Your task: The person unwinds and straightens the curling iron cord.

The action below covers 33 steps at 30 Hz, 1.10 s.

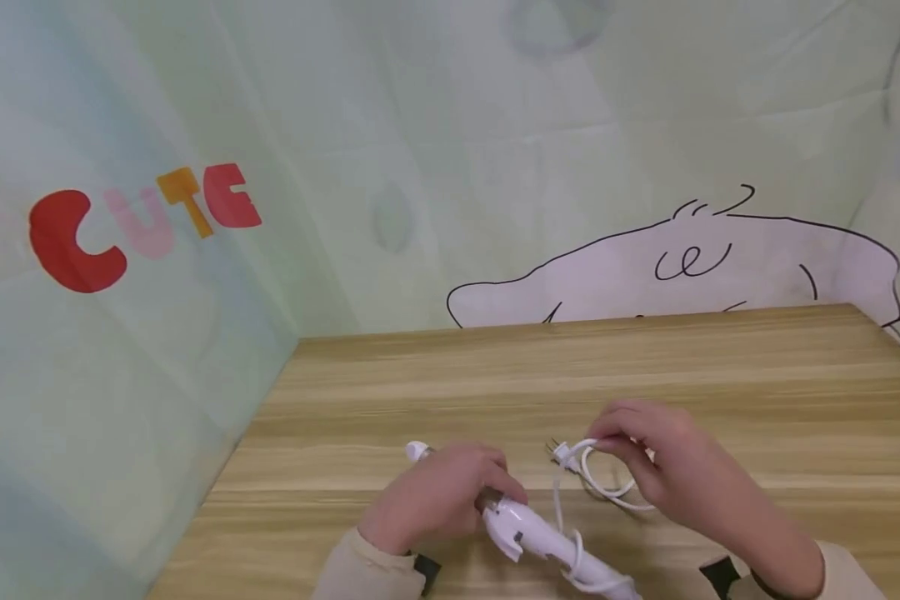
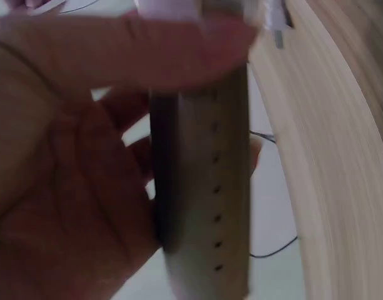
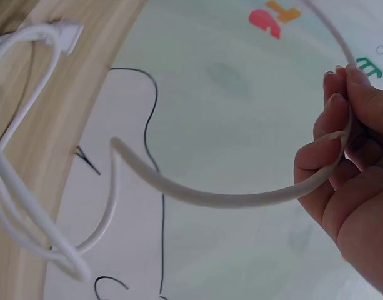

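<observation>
My left hand (image 1: 453,492) grips the metal barrel of a white curling iron (image 1: 532,530). Its barrel (image 2: 203,187) has a row of small dark holes in the left wrist view. The iron slants across the table, white tip (image 1: 417,451) at the left, handle toward the lower right. A white power cord (image 1: 607,493) winds loosely round the handle and loops beyond it. In my right hand (image 1: 671,462) a stretch of cord (image 3: 225,200) is pinched between thumb and fingers. The two-pin plug (image 1: 565,455) is just left of that hand.
A wood-grain table (image 1: 450,392) lies under everything, its far edge against a pale cloth backdrop (image 1: 390,167). Coloured letters (image 1: 78,242) and a line-drawn figure (image 1: 645,283) are printed on the cloth.
</observation>
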{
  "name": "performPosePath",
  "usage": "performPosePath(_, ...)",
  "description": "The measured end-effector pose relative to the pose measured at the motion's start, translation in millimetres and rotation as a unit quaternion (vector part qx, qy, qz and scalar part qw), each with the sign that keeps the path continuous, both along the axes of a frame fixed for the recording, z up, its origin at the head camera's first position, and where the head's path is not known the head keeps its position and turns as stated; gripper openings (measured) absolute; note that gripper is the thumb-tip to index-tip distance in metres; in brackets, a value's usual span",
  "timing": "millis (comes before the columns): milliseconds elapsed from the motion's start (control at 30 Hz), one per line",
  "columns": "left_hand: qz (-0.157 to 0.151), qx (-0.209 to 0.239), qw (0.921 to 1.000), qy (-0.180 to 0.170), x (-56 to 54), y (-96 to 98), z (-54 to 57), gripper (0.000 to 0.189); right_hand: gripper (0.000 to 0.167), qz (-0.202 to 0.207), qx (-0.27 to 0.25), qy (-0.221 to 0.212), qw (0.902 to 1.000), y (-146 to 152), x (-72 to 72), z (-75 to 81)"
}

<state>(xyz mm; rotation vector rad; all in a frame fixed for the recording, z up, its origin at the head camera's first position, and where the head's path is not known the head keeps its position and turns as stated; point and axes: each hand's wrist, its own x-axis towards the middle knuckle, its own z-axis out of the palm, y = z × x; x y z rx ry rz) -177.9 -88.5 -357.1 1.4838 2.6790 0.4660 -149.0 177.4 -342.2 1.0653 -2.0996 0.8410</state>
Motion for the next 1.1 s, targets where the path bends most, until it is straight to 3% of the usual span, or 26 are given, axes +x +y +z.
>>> performPosePath(67,-0.063,0.017,0.9956,-0.067,1.0,1.9,2.7,0.049,0.032,0.011,-0.019,-0.007,0.9997,5,-6.3,-1.1)
performPosePath(133,-0.132,0.042,0.9798,-0.144,1.6,2.7,5.2,0.048,0.026,0.011,-0.029,-0.008,0.9995,8,-11.3,-3.8)
performPosePath(233,-0.21,0.101,0.9341,-0.27,1.7,-1.1,8.1,0.046,0.007,0.007,-0.031,-0.017,0.9994,7,-17.3,-11.4)
performPosePath(267,-0.227,0.123,0.9195,-0.297,1.8,-3.2,8.5,0.044,0.002,0.002,-0.026,-0.021,0.9994,6,-19.1,-14.9)
performPosePath(333,-0.242,0.18,0.8948,-0.329,1.4,-7.6,8.8,0.043,0.013,-0.002,-0.018,-0.031,0.9994,3,-23.4,-24.3)
performPosePath(367,-0.241,0.214,0.8824,-0.343,1.5,-9.3,8.7,0.042,0.017,0.004,-0.016,-0.039,0.9991,2,-25.8,-29.7)
performPosePath(400,-0.233,0.247,0.8771,-0.34,2.1,-10.3,8.6,0.042,0.021,0.009,-0.01,-0.042,0.999,0,-28.4,-35.4)
performPosePath(467,-0.203,0.32,0.8584,-0.346,3.6,-10.9,8.2,0.042,0.022,0.017,-0.002,-0.049,0.9987,-3,-30.3,-47.3)
performPosePath(533,-0.151,0.386,0.836,-0.36,5.5,-9.6,8.6,0.045,0.021,0.022,0.027,-0.065,0.9973,-8,-30.4,-57.6)
performPosePath(667,-0.023,0.469,0.8056,-0.362,5.8,-4.8,11.7,0.051,0.02,-0.001,0.112,-0.092,0.9894,-19,-25.1,-68.3)
performPosePath(733,0.035,0.481,0.8013,-0.354,4.6,-3.3,13.6,0.053,0.021,-0.003,0.14,-0.1,0.9851,-23,-23.4,-69.4)
performPosePath(833,0.09,0.48,0.8056,-0.336,1.9,-2.4,15.5,0.055,0.023,-0.012,0.164,-0.089,0.9823,-28,-21.5,-68.7)
performPosePath(933,0.128,0.466,0.8204,-0.305,0.2,-1.0,15.7,0.055,0.016,-0.024,0.163,-0.124,0.9785,-30,-18.3,-65.5)
performPosePath(1033,0.16,0.448,0.8377,-0.269,-0.3,2.3,14.6,0.052,0.019,-0.022,0.098,-0.197,0.9752,-33,-11.7,-58.8)
performPosePath(1100,0.18,0.434,0.8485,-0.243,-0.2,5.2,13.1,0.05,0.03,-0.002,0.01,-0.226,0.974,-38,-6.0,-52.6)
